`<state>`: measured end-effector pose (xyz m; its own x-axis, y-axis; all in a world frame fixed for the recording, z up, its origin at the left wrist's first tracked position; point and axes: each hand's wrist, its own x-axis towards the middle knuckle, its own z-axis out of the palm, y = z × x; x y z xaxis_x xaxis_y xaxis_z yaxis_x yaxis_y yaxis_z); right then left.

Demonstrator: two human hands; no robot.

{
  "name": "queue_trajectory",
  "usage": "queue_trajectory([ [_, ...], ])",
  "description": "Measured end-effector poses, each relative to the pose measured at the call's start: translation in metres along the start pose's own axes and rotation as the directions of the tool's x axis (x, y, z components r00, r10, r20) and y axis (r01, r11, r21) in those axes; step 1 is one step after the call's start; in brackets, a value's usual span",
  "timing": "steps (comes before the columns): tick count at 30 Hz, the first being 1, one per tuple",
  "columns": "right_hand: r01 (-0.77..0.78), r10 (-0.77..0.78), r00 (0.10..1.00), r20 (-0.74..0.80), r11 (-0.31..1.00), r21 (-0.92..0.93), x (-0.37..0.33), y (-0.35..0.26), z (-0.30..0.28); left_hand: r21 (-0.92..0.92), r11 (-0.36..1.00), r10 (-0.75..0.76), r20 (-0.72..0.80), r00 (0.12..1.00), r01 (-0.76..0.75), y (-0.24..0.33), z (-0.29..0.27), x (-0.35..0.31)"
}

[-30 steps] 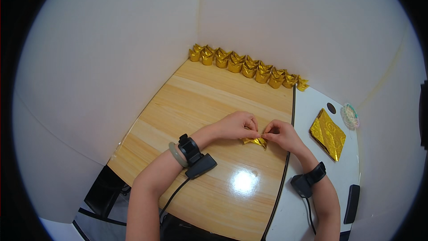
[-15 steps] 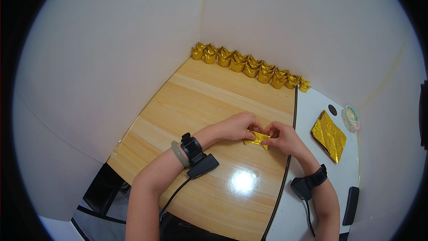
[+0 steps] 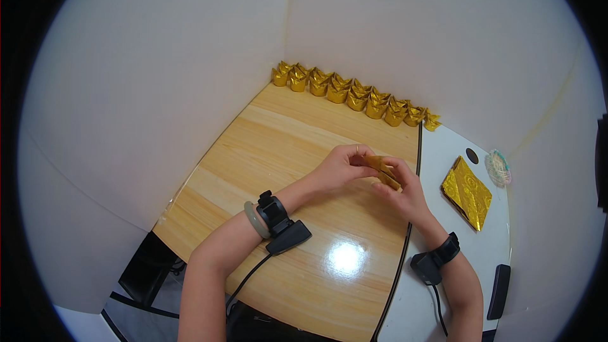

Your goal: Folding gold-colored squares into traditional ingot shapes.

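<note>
A folded strip of gold paper (image 3: 387, 176) is held between my two hands, tilted, just above the wooden tabletop. My left hand (image 3: 337, 170) pinches its far left end between thumb and fingers. Around its right side close the fingers and thumb of my right hand (image 3: 408, 195), which cover part of it. A row of gold paper ingots (image 3: 358, 96), folded with pointed tips, stands along the back edge of the table. To the right of my right hand lies a diamond-shaped stack of gold foil paper (image 3: 467, 195) with a swirling pattern.
The wooden tabletop (image 3: 272, 152) meets a white surface (image 3: 437, 158) along a dark seam. A clear round container of thin sticks (image 3: 498, 168) stands by the right wall, near a dark oval (image 3: 472, 156). Cabled black devices (image 3: 288, 235) are strapped to both wrists. Pale walls enclose the table.
Both hands have moved a little away from me, carrying the folded gold paper. The paper has turned from lying roughly crosswise to a steeper slant, showing a duller face.
</note>
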<state>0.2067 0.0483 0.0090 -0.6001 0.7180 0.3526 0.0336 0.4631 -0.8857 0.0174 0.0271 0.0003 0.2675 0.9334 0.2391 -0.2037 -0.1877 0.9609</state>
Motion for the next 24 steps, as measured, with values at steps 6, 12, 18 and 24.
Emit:
queue_trajectory([
  [6,0.137,-0.148,0.986,-0.082,0.983,-0.12,-0.001,0.004,-0.011,0.238,0.97,0.051,0.023,0.998,-0.055,-0.009,-0.011,0.004],
  [12,0.323,-0.422,0.907,-0.008,0.707,-0.629,0.0,0.001,-0.015,-0.361,0.889,-0.263,0.101,0.959,0.282,0.008,-0.018,-0.003],
  [18,0.459,-0.504,0.848,0.163,0.546,-0.7,0.001,0.006,-0.019,0.021,0.973,-0.224,-0.117,0.967,0.228,-0.007,-0.015,0.002],
  [24,0.54,-0.455,0.842,0.29,0.699,-0.47,0.004,0.005,-0.018,-0.004,0.984,-0.174,-0.148,0.974,0.175,-0.015,-0.024,0.006],
])
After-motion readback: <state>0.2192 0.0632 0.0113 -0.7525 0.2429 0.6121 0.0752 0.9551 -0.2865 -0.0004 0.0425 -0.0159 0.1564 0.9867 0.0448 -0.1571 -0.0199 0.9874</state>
